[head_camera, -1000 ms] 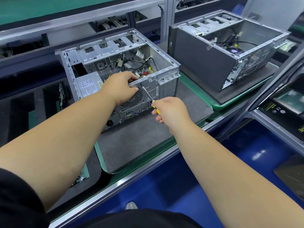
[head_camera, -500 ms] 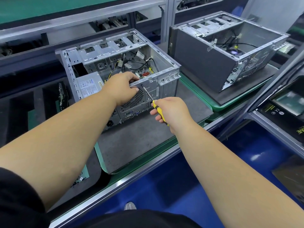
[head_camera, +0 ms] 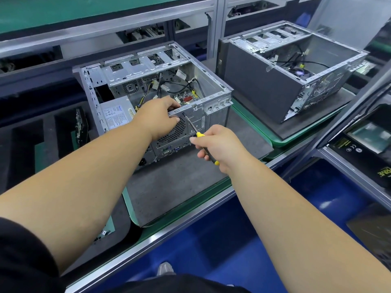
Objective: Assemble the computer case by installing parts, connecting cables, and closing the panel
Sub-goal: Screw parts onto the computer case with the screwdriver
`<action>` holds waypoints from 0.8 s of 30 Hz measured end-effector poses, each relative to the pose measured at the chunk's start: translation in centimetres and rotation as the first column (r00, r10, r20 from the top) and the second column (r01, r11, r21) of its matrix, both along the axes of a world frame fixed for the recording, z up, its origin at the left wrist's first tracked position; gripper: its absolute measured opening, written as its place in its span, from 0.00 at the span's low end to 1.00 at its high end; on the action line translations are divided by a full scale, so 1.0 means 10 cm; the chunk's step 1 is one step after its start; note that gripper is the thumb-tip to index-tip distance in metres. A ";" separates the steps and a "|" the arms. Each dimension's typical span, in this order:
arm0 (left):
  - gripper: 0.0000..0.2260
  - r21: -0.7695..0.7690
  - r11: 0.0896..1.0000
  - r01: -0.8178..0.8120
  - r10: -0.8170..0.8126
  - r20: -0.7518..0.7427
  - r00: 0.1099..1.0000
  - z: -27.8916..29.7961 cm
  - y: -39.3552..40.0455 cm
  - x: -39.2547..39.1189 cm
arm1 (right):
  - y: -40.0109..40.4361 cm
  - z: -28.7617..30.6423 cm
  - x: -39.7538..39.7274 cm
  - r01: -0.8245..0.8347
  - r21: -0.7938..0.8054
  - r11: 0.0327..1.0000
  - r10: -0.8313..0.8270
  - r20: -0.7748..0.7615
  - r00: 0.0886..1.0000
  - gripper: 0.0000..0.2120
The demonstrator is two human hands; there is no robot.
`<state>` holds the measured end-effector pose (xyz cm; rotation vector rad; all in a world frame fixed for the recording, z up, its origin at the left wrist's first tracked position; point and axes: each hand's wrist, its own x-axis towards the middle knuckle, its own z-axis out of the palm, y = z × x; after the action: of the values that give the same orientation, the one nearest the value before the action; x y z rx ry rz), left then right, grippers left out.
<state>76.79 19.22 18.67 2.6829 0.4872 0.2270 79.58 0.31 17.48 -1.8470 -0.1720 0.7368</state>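
Computer case [head_camera: 218, 115], open on its upper side, lies on a grey mat [head_camera: 179, 187] on the green-edged surface [head_camera: 127, 199], a little toward 11 o'clock of the frame's middle. Its rear panel with the round fan grille [head_camera: 175, 132] and the ports faces the person. Inside, a silver power supply [head_camera: 115, 113] sits at the 9 o'clock side, and loose cables [head_camera: 190, 85] run over a board with a red part.

The left hand [head_camera: 157, 116] grips the top rear rail of the case, with the fingers curled over the rail into the inside and the thumb pressed against the grille. The right hand [head_camera: 218, 144] holds a screwdriver [head_camera: 193, 126] with a yellow and black handle; its fingers are wrapped round the handle and the thumb and forefinger pinch it near the shaft. The shaft slants toward 11 o'clock, and its tip meets the rear panel just under the rail, just beside the left thumb.

A second case [head_camera: 275, 89], also open on top, stands on its own mat toward 2 o'clock, well apart from the first. At 9 o'clock black foam trays [head_camera: 50, 132] hold upright parts in slots. A shoe [head_camera: 166, 269] shows on the blue floor at 6 o'clock.
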 end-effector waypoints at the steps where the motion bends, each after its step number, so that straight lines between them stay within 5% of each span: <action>1: 0.17 0.002 1.000 0.001 -0.001 0.000 1.000 0.00 0.00 0.00 | 0.00 -0.02 0.01 0.027 -0.005 1.000 -0.027 0.022 0.999 0.12; 8: 0.16 0.006 1.000 -0.022 0.022 -0.006 1.000 0.01 -0.01 0.02 | -0.02 -0.09 0.03 0.075 -0.064 0.995 -0.068 0.104 0.992 0.11; 13: 0.16 0.008 1.000 -0.027 0.027 -0.004 1.000 0.00 -0.02 0.02 | 0.05 0.03 0.04 0.045 -0.034 0.998 -0.051 -0.170 0.984 0.21; 16: 0.16 0.010 0.999 -0.037 0.037 0.007 0.999 0.00 -0.02 0.01 | 0.01 0.06 0.02 0.055 0.018 0.998 -0.048 -0.271 0.961 0.18; 24: 0.17 0.007 0.999 -0.043 0.043 0.012 0.999 -0.01 -0.02 0.01 | -0.05 -0.08 -0.01 0.098 -0.075 0.992 -0.101 -0.043 0.994 0.12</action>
<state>76.87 18.98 18.61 2.6786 0.5417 0.2578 79.43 -0.21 16.63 -1.8915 -0.0225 0.7244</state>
